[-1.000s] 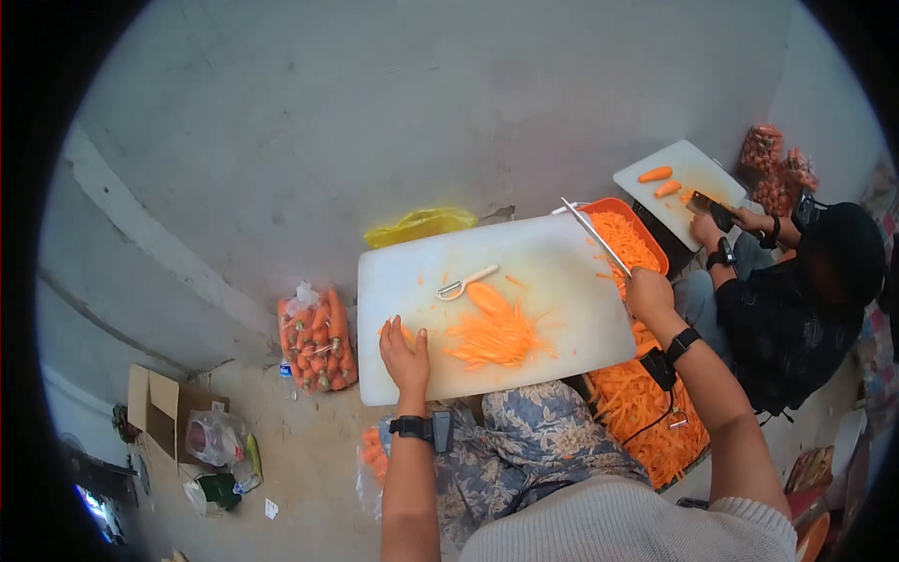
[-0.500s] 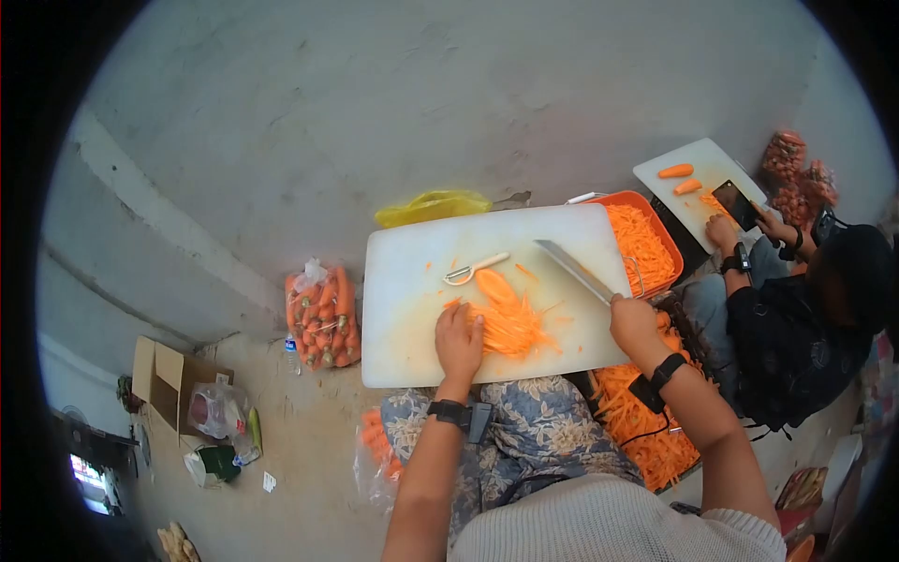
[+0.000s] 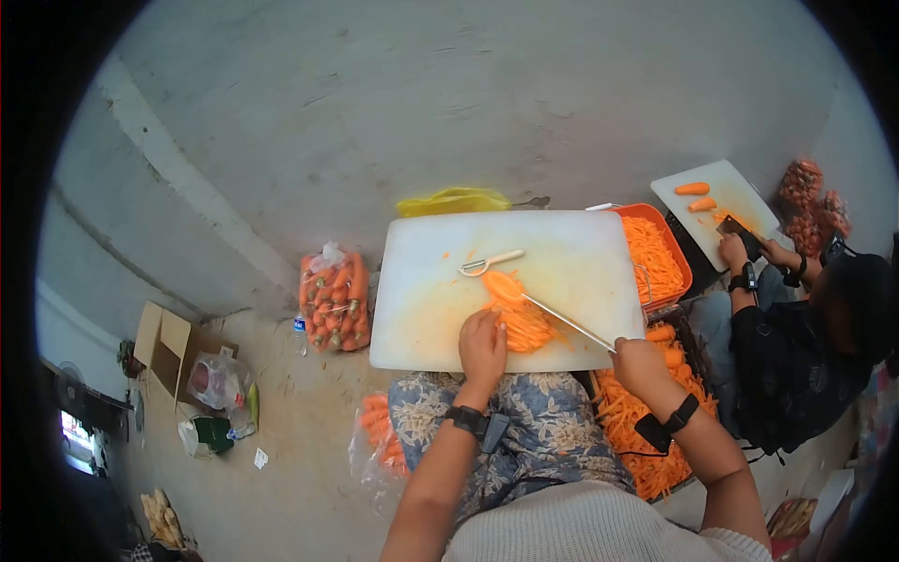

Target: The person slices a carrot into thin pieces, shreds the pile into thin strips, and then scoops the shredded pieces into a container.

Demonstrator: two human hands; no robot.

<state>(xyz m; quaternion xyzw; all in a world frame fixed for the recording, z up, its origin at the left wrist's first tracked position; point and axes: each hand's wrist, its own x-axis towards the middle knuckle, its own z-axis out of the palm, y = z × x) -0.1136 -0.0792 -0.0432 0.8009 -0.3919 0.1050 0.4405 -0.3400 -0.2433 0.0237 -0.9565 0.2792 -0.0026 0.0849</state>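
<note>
My right hand [image 3: 642, 366] is closed around the handle of a kitchen knife [image 3: 573, 323]. Its blade points to the upper left, with the tip by a pile of carrot slices and shreds [image 3: 526, 328] on a white cutting board [image 3: 421, 309]. At the pile's left side, my left hand [image 3: 482, 351] presses its bent fingers against the sliced carrot; its fingertips are partly hidden. Just above the pile lies a peeler [image 3: 491, 263] with a pale handle. The board rests across my lap.
An orange basket [image 3: 688, 272] of shredded carrot stands right of the board; a dark crate [image 3: 695, 375] holds more below it. Bagged carrots [image 3: 334, 302] and a cardboard box [image 3: 169, 347] are at left. A co-worker [image 3: 796, 347] sits at right by another board [image 3: 716, 187].
The knife has swung lower, its tip moving down and left to the carrot pile. My left hand stays on the carrot. The whole view has shifted slightly.
</note>
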